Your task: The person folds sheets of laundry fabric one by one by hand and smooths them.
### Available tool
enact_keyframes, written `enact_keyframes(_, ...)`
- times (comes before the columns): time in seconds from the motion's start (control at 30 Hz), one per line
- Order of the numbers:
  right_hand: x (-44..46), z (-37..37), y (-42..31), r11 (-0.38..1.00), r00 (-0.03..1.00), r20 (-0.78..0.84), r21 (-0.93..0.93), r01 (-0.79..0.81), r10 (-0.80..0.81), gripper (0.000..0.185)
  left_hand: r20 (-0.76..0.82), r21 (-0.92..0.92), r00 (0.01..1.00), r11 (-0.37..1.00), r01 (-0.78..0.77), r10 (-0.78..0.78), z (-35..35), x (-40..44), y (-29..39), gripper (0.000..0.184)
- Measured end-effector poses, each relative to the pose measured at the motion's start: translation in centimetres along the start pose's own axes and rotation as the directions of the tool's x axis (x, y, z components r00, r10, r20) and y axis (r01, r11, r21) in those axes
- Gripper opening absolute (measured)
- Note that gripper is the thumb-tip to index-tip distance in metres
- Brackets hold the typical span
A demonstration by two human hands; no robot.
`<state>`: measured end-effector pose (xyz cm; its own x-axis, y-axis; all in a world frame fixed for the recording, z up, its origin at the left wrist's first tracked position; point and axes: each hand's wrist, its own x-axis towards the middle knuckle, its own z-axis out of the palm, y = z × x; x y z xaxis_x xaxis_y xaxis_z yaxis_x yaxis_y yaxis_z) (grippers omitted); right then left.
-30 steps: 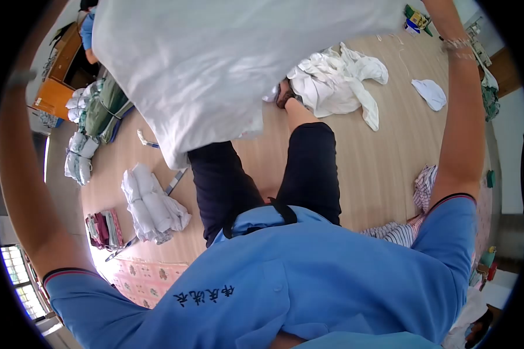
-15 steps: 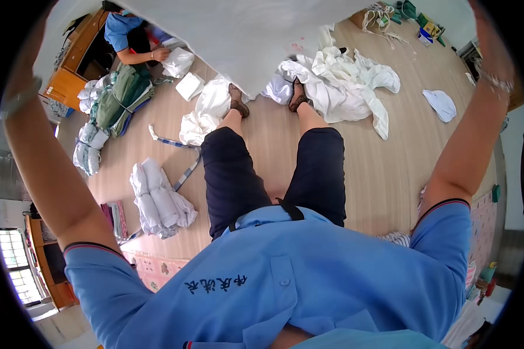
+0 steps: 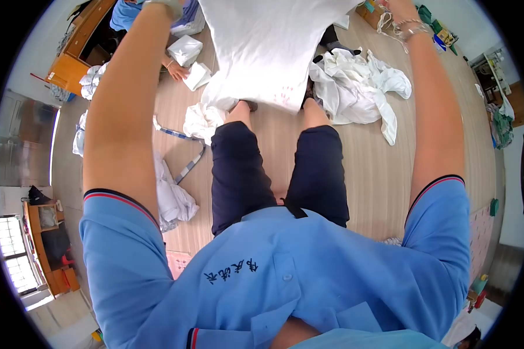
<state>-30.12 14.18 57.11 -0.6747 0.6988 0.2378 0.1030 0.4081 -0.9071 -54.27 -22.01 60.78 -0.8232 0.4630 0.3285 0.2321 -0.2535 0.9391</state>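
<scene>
A white cloth (image 3: 262, 49) hangs between my raised arms, its lower hem in front of my shins and faint reddish marks near the bottom. The top of the cloth runs out of view. My left arm reaches up to a bracelet at the wrist, and the hand beyond is cut off by the upper edge. Only the lower part of my right hand (image 3: 399, 8) shows, to the right of the cloth; its fingers are out of sight, so its grip on the cloth cannot be made out.
Crumpled white linens (image 3: 358, 87) lie by my right foot, others (image 3: 205, 121) by my left. A folded white bundle (image 3: 174, 198) and a striped strap (image 3: 189, 166) are at left. Another person's hand (image 3: 177, 71) is near a folded white cloth (image 3: 198, 77). A cardboard box (image 3: 369, 11) stands at the back.
My arms have come closer together and reach further up. The cloth has dropped from overhead into a narrower vertical hang. The other person's hand has moved down to the floor.
</scene>
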Motion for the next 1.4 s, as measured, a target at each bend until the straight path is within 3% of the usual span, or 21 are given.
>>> enact_keyframes(0.07, -4.9, -0.4, -2.3, 0.893, 0.978, 0.019, 0.412, 0.183, -0.21, 0.022, 0.011, 0.078, 0.998, 0.995, -0.056, 0.056, -0.8, -2.1, 1.2, 0.034)
enact_keyframes(0.13, -5.7, -3.3, 0.1, 0.955, 0.956, 0.028, 0.06, 0.29, -0.292, 0.02, 0.153, 0.204, 0.985, 0.972, -0.116, 0.085, -2.8, -6.4, 2.7, 0.038)
enact_keyframes(0.2, -11.6, -3.7, -0.7, 0.916, 0.964, 0.071, 0.335, 0.219, -0.257, 0.025, 0.286, 0.322, 0.955, 0.931, -0.174, 0.08, -4.6, -10.6, 3.5, 0.043)
enact_keyframes(0.33, -25.8, -5.8, 5.2, 0.973, 0.966, 0.173, -0.093, 0.212, -0.194, 0.028, 0.421, 0.525, 0.897, 0.77, -0.362, 0.135, -9.1, -23.0, 1.5, 0.022)
enact_keyframes(0.4, -32.9, -5.6, 6.3, 0.979, 0.928, 0.32, -0.007, 0.205, -0.192, 0.023, 0.52, 0.509, 0.842, 0.739, -0.443, 0.146, -9.1, -29.3, 0.9, 0.027)
enact_keyframes(0.47, -36.5, -4.8, 5.8, 0.988, 0.881, 0.465, 0.153, 0.022, -0.091, 0.024, 0.545, 0.537, 0.838, 0.749, -0.389, 0.044, -10.2, -34.4, -1.0, 0.036)
enact_keyframes(0.63, -48.8, -3.2, 7.3, 0.979, 0.811, 0.565, 0.028, -0.204, 0.153, 0.022, 0.541, 0.619, 0.82, 0.748, -0.24, -0.184, -12.3, -45.7, -2.8, 0.038)
enact_keyframes(0.77, -52.1, -4.3, 6.0, 0.981, 0.8, 0.58, 0.007, -0.195, 0.155, 0.022, 0.575, 0.6, 0.787, 0.769, -0.219, -0.224, -13.7, -48.2, -0.9, 0.045)
enact_keyframes(0.87, -54.0, -7.1, 0.7, 0.996, 0.79, 0.612, -0.041, 0.079, -0.037, 0.017, 0.616, 0.581, 0.754, 0.777, -0.242, -0.225, -14.2, -48.8, 4.2, 0.038)
enact_keyframes(0.97, -55.3, -8.9, -2.4, 0.975, 0.78, 0.585, 0.124, 0.185, -0.222, 0.013, 0.802, 0.276, 0.587, 0.94, -0.201, -0.11, -14.8, -48.2, 10.1, 0.029)
enact_keyframes(1.0, -55.3, -11.3, -2.2, 0.915, 0.623, 0.687, 0.383, 0.127, -0.374, 0.013, 0.838, 0.126, 0.546, 0.98, -0.157, -0.02, -15.1, -47.9, 11.2, 0.026)
enact_keyframes(1.03, -54.9, -13.7, -2.0, 0.799, 0.45, 0.708, 0.601, 0.02, -0.544, 0.012, 0.947, 0.044, 0.321, 0.992, -0.116, -0.005, -16.1, -46.5, 11.2, 0.022)
enact_keyframes(1.07, -54.0, -13.1, -4.0, 0.799, 0.449, 0.708, 0.601, 0.02, -0.544, 0.012, 0.996, -0.025, 0.083, 0.998, -0.06, 0.03, -15.7, -45.0, 11.6, 0.023)
enact_keyframes(1.13, -51.8, -11.5, -6.6, 0.616, 0.151, 0.619, 0.784, -0.075, -0.77, 0.014, 0.939, -0.332, 0.025, 0.926, -0.179, 0.342, -13.0, -43.6, 14.2, 0.028)
enact_keyframes(1.17, -50.0, -12.6, -4.8, 0.616, 0.098, 0.65, 0.751, -0.238, -0.754, 0.019, 0.892, -0.369, -0.263, 0.929, 0.045, 0.367, -13.1, -40.6, 12.1, 0.024)
enact_keyframes(1.2, -48.9, -11.8, -3.8, 0.616, 0.098, 0.65, 0.751, -0.239, -0.754, 0.019, 0.892, -0.368, -0.263, 0.929, 0.046, 0.367, -13.3, -40.4, 10.9, 0.024)
enact_keyframes(1.23, -48.4, -11.1, -3.1, 0.639, 0.396, 0.639, 0.754, -0.152, -0.659, 0.023, 0.929, -0.341, 0.129, 0.938, -0.064, 0.347, -13.5, -40.6, 9.3, 0.023)
enact_keyframes(1.3, -46.4, -8.8, -1.0, 0.726, 0.858, 0.379, 0.688, -0.01, -0.347, 0.03, 0.546, -0.172, 0.794, 0.964, -0.204, 0.265, -14.1, -40.5, 4.9, 0.022)
enact_keyframes(1.33, -44.7, -7.3, 0.6, 0.779, 0.974, 0.155, 0.626, 0.033, -0.165, 0.034, 0.37, -0.035, 0.908, 0.98, -0.196, 0.195, -15.7, -37.9, 0.7, 0.021)
enact_keyframes(1.37, -37.4, -4.0, 4.8, 0.824, 0.981, 0.179, 0.543, -0.161, 0.074, 0.032, 0.36, 0.025, 0.853, 0.918, 0.396, -0.378, -11.5, -33.4, -0.1, 0.02)
enact_keyframes(1.4, -36.9, -3.1, 4.3, 0.79, 0.974, 0.221, 0.591, -0.164, 0.037, 0.028, 0.389, -0.05, 0.885, 0.954, 0.296, -0.255, -9.7, -33.3, -0.5, 0.022)
